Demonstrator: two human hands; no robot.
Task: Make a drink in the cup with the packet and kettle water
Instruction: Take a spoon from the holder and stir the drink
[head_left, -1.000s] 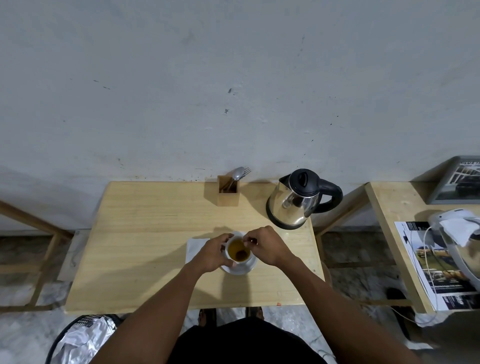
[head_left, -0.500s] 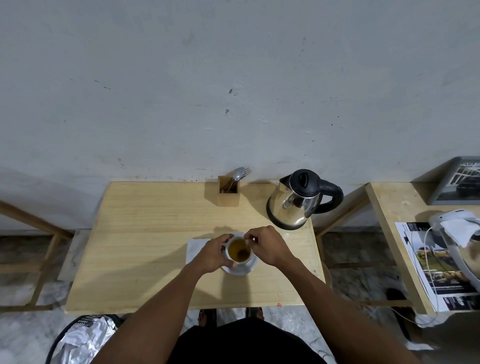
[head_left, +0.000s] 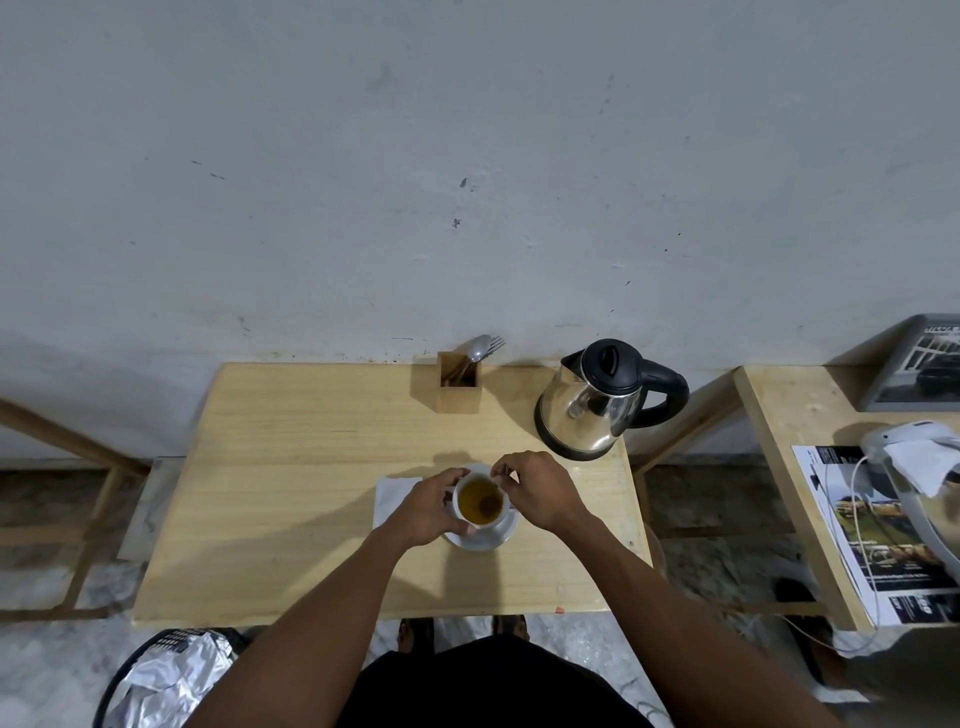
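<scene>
A white cup (head_left: 487, 524) of amber liquid stands on a white saucer (head_left: 483, 541) near the middle of the wooden table (head_left: 291, 467). A dark tea bag (head_left: 488, 503) sits in the liquid. My left hand (head_left: 428, 512) wraps the cup's left side. Over the cup's far right rim, my right hand (head_left: 537, 493) has its fingertips pinched on what looks like the tea bag's string. A white packet (head_left: 389, 496) lies flat just left of the cup, partly under my left hand. The steel kettle (head_left: 592, 410), with a black lid and handle, stands at the back right.
A wooden holder (head_left: 458, 389) with a spoon and fork stands against the wall at the table's back. To the right, a second table (head_left: 769, 415) carries magazines and a white device with a cable. A bin lined with foil (head_left: 166, 680) sits on the floor at front left.
My right hand's pinched fingertips have edged slightly toward the far rim, and the tea bag has shifted a little in the liquid. My left hand and the cup have stayed put.
</scene>
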